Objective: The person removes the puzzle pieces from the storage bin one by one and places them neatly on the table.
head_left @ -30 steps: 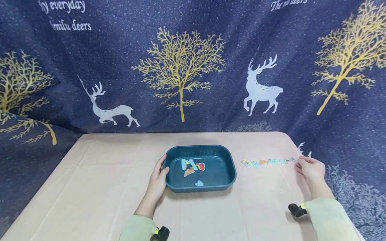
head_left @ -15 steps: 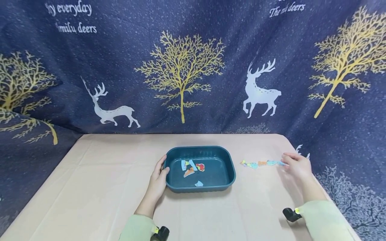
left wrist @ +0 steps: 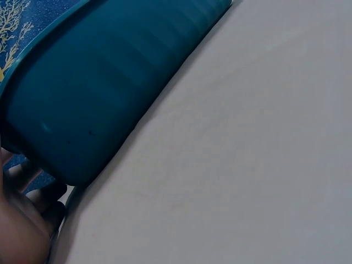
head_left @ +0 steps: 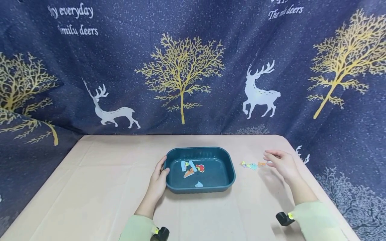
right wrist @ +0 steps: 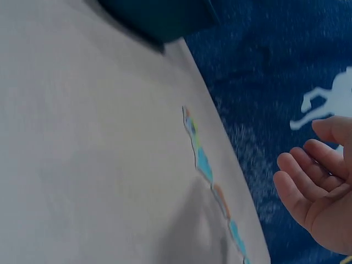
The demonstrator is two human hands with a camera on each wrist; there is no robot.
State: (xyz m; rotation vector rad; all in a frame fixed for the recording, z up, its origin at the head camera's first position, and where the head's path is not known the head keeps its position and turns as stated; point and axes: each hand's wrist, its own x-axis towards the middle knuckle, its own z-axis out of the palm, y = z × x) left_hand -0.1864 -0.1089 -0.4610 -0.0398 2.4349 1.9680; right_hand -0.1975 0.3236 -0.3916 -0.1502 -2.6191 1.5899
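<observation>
In the head view my left hand [head_left: 157, 175] grips the left side of a dark teal plastic tray [head_left: 199, 190], thumb at the rim and fingers outside. The left wrist view shows the tray's outer wall [left wrist: 104, 93] beside those fingers. Inside lie several colourful irregular puzzle pieces, among them an orange piece [head_left: 189, 173], a red piece [head_left: 200, 168] and a light blue piece [head_left: 198, 184]. My right hand [head_left: 284, 167] hovers over a row of joined-up puzzle pieces [right wrist: 203, 162] right of the tray, fingers loosely bent and holding nothing; it hides the row's right end in the head view.
A pale cloth-covered table [head_left: 99, 194] spreads around the tray. Behind it hangs a dark blue curtain [head_left: 211, 110] with golden trees and white deer. A black wrist camera [head_left: 284, 219] sits at the right sleeve, another camera [head_left: 161, 233] at the left.
My right hand has moved leftward along the row of puzzle pieces, from its far right end to near the orange piece. The left hand stays on the tray. The head view has tilted slightly.
</observation>
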